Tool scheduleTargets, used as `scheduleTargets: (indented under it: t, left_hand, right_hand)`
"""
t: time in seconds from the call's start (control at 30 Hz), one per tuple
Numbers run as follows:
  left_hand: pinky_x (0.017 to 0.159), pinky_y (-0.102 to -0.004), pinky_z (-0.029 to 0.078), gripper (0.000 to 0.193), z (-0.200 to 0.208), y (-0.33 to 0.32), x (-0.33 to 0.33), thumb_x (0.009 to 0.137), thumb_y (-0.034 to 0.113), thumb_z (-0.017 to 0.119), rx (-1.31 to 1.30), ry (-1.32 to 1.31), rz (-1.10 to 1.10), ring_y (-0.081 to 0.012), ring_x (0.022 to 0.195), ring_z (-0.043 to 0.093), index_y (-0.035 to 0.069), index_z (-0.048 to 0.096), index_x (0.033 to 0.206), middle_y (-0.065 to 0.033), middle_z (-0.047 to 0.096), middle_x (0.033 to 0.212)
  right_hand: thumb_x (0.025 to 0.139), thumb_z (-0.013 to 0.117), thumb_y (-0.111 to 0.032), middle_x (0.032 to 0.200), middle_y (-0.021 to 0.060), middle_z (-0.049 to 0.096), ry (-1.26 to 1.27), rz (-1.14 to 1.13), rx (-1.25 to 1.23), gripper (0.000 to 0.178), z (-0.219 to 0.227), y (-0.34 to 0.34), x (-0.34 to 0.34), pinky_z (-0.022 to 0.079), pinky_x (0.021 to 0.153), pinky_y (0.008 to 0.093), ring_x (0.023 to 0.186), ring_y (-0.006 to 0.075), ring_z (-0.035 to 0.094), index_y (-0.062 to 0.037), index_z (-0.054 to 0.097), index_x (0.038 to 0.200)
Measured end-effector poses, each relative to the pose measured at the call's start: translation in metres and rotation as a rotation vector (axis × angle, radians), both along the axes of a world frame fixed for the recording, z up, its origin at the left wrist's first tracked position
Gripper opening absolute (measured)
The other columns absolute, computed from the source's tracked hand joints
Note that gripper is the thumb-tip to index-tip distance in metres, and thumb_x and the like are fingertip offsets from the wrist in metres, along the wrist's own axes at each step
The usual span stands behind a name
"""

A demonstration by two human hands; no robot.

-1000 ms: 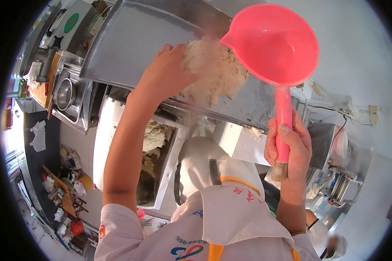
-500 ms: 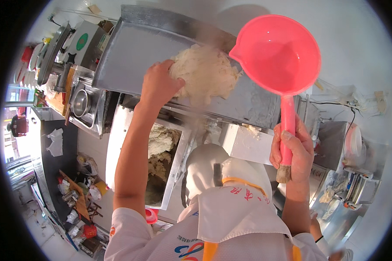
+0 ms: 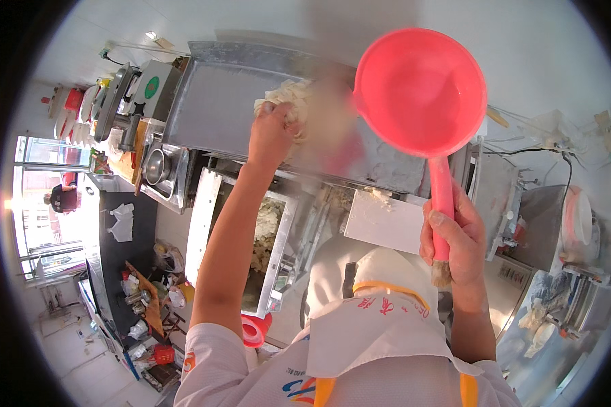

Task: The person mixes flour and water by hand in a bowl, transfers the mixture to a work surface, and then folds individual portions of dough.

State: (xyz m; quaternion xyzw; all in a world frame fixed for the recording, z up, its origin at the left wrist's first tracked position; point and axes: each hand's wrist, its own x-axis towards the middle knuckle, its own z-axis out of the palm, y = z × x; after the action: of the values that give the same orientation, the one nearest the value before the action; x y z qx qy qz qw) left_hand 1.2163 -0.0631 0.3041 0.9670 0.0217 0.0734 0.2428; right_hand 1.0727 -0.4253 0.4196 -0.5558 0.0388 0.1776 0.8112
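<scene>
My right hand (image 3: 460, 237) is wrapped round the handle of a large pink plastic dipper (image 3: 421, 91), held bowl-side up above the right part of the steel worktop (image 3: 217, 88). A frayed brown piece shows at the handle's lower end. Whether liquid lies in the bowl I cannot tell. On the worktop rests a pale, ragged mass of dough (image 3: 288, 93). My left hand (image 3: 273, 136) has its fingers curled into the near left side of it. A blurred smear over the picture hides the dough's right part and a pinkish patch there.
Below the worktop, an open metal tub (image 3: 282, 261) holds more dough. A steel bowl (image 3: 157, 166) and a grey machine with a tray (image 3: 119, 102) stand at left. A white panel (image 3: 383, 220) juts out before my waist. At right is a roller machine (image 3: 580, 302).
My left fingers have gone from spread at the dough's edge to curled in it. The whole view has shifted, and the dipper sits slightly further left in it, still in my right hand.
</scene>
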Motion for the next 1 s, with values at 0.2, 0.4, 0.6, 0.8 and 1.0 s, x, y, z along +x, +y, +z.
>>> scheduleTargets:
  t: [0.2,0.4,0.6,0.8,1.0]
  left_hand:
    - [0.100,-0.0487,0.055,0.043,-0.021,-0.018,0.006,0.093,0.006,0.073,0.322,-0.010,-0.031,-0.0396,0.109,0.068,0.005,0.069,0.136,-0.0202,0.069,0.113]
    - [0.089,-0.0451,0.056,0.035,0.059,-0.057,-0.079,0.094,0.009,0.074,-0.015,-0.199,0.120,-0.0345,0.096,0.070,0.002,0.072,0.128,-0.0198,0.073,0.115]
    - [0.070,-0.0270,0.052,0.004,0.001,-0.074,-0.305,0.089,-0.001,0.078,-0.523,-0.032,0.657,-0.0100,0.073,0.063,0.002,0.076,0.089,-0.0025,0.069,0.079]
    - [0.069,-0.0299,0.053,0.014,-0.110,-0.115,-0.545,0.079,0.003,0.085,-0.586,0.231,0.878,-0.0115,0.076,0.063,0.005,0.075,0.089,-0.0038,0.069,0.083]
    - [0.071,-0.0311,0.059,0.016,-0.202,-0.174,-0.776,0.078,0.004,0.086,-0.920,0.222,1.473,-0.0147,0.075,0.072,0.002,0.078,0.091,-0.0065,0.077,0.084]
  right_hand:
    - [0.101,0.060,-0.008,0.094,0.0047,0.059,0.079,0.022,0.036,0.069,0.002,-0.027,-0.010,0.047,0.047,0.0282,0.057,0.0117,0.059,0.0007,0.036,0.165]
    - [0.100,0.061,-0.008,0.094,0.0048,0.060,0.040,0.144,0.069,0.069,-0.001,-0.050,-0.012,0.048,0.048,0.0285,0.057,0.0121,0.059,0.0000,0.037,0.164]
    - [0.100,0.063,-0.009,0.092,0.0049,0.060,0.119,0.383,0.096,0.066,0.005,-0.020,-0.031,0.048,0.048,0.0285,0.057,0.0126,0.059,0.0015,0.040,0.161]
    - [0.094,0.075,-0.014,0.090,0.0059,0.060,0.145,0.636,0.003,0.072,-0.021,0.043,-0.101,0.046,0.042,0.0269,0.052,0.0124,0.057,0.0027,0.042,0.156]
    - [0.092,0.073,-0.010,0.089,0.0070,0.060,0.218,1.032,-0.065,0.075,-0.028,0.141,-0.219,0.049,0.047,0.0290,0.054,0.0133,0.059,0.0010,0.040,0.159]
